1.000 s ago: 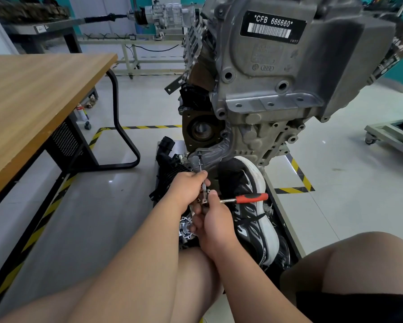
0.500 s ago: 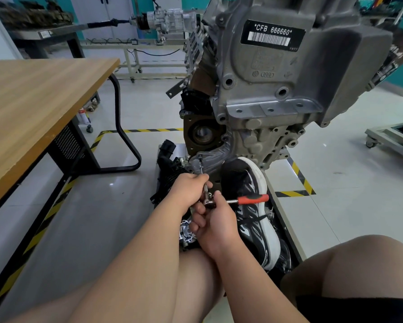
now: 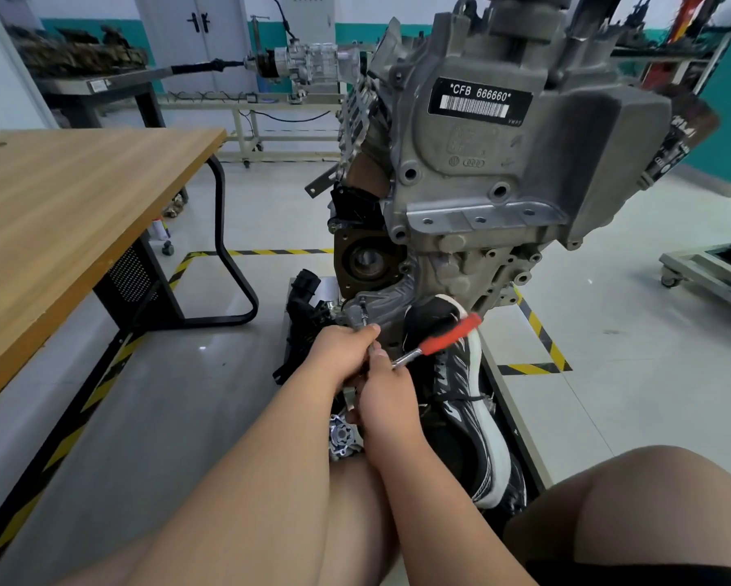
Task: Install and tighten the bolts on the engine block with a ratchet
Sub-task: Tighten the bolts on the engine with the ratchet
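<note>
**Workshop floor: ratchet set low on the engine**

The room is a workshop with a pale tiled floor (image 3: 609, 395) marked by yellow-black tape. A wooden table (image 3: 80, 213) fills the left of the frame.

In the lower centre, the fingers of the left hand (image 3: 340, 351) are curled and pinch the thin extension bar (image 3: 363, 315), which rises to the underside of the engine block (image 3: 482, 184). Just below it, the right hand (image 3: 387, 399) is clenched around the head of the ratchet (image 3: 448, 341), and the red handle points up and to the right, free of any grip. A black and white shoe (image 3: 476, 399) rests behind the handle, against the stand.

The engine block stands upright and takes the upper centre and right of the frame.

The bolt under the tool is hidden, so I cannot tell how deep it sits. With one hand guiding the bar and nobody pulling the handle, I judge it is only being run in, and firm tightening is not yet done. Several holes on the block face look open, but I cannot tell which of them belong to this job.
</note>
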